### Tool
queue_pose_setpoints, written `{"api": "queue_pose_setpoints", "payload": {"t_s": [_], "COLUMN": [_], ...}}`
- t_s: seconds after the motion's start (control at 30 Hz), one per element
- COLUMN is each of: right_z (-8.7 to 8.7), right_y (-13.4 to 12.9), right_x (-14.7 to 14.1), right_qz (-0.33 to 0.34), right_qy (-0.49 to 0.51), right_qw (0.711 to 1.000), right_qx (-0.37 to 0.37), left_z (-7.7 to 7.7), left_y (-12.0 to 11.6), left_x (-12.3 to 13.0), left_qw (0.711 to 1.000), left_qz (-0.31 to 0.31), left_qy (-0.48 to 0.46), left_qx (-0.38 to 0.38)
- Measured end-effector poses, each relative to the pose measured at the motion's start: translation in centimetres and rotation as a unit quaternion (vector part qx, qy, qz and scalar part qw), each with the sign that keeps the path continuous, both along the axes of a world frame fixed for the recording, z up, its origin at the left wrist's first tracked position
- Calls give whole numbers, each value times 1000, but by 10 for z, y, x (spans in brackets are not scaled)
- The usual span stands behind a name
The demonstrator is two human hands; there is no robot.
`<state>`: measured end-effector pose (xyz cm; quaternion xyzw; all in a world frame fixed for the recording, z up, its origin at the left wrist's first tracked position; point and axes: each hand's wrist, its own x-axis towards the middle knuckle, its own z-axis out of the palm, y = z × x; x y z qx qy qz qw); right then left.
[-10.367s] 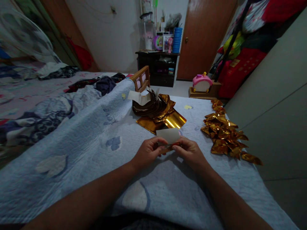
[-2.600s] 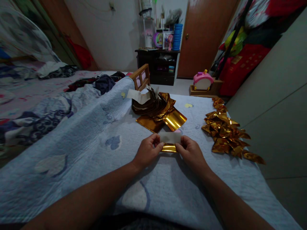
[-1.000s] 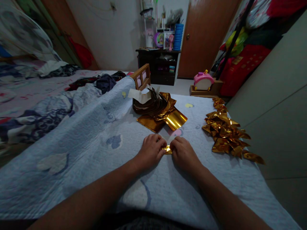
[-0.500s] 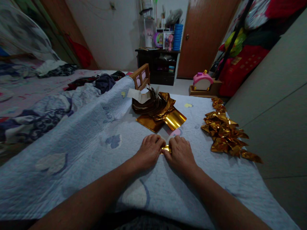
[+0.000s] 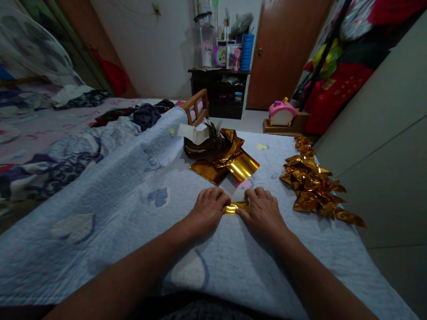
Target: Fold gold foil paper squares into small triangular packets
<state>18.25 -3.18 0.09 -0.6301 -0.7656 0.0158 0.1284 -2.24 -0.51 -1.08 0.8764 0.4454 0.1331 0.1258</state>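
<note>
A sheet of gold foil paper (image 5: 235,207) lies on the bed in front of me, its near edge folded over into a shiny strip and its pale side showing beyond. My left hand (image 5: 210,209) grips the strip's left end, fingers curled and thumb along the fold. At the right end, my right hand (image 5: 263,208) pinches the same strip, thumb pressed on the fold. Just past my hands sits a fanned stack of gold foil sheets (image 5: 243,165). Off to the right lies a pile of folded gold foil pieces (image 5: 308,182) with pointed ends.
A pale blue quilt (image 5: 133,231) with heart shapes covers the bed. Rumpled clothes (image 5: 147,115) lie on the left, near a fan (image 5: 36,44). Beyond the bed stand a dark cabinet (image 5: 216,95), a pink toy case (image 5: 282,113) and a red suitcase (image 5: 340,95). A pale cupboard (image 5: 387,178) borders the right.
My right hand has slid right along the fold, exposing more of the gold strip between my hands. My left hand stays nearly in place.
</note>
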Motion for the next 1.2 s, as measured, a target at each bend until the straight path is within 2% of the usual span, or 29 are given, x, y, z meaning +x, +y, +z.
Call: {"api": "queue_pose_setpoints", "payload": {"t_s": [0.27, 0.47, 0.57, 0.63, 0.77, 0.87, 1.0, 1.13, 1.2], "right_z": [-11, 0, 8, 11, 6, 0, -6, -9, -9], "right_y": [7, 8, 8, 8, 8, 9, 10, 10, 9], "right_x": [28, 39, 36, 29, 9, -2, -7, -10, -11], "right_qz": [4, 37, 66, 115, 187, 169, 137, 115, 111], "right_qy": [-4, 47, 105, 169, 209, 185, 137, 96, 78], "right_qw": [1000, 998, 992, 979, 959, 966, 980, 988, 990], "right_qx": [-7, -27, 0, 6, -44, -65, -55, -39, -37], "left_z": [5, 3, 1, 1, 3, 9, 14, 10, 7], "left_y": [-2, -1, 0, 0, 1, 0, 0, 5, 8], "left_x": [0, -2, -3, -3, -3, -3, -1, 3, 4], "left_qw": [1000, 1000, 1000, 999, 999, 998, 995, 993, 995], "left_qz": [2, 2, -7, -15, -22, -25, -54, -96, -82], "left_qy": [-1, -6, -18, -28, -40, -51, -79, -63, -49], "left_qx": [-12, -2, 8, 13, 21, 32, 24, -16, -33]}}
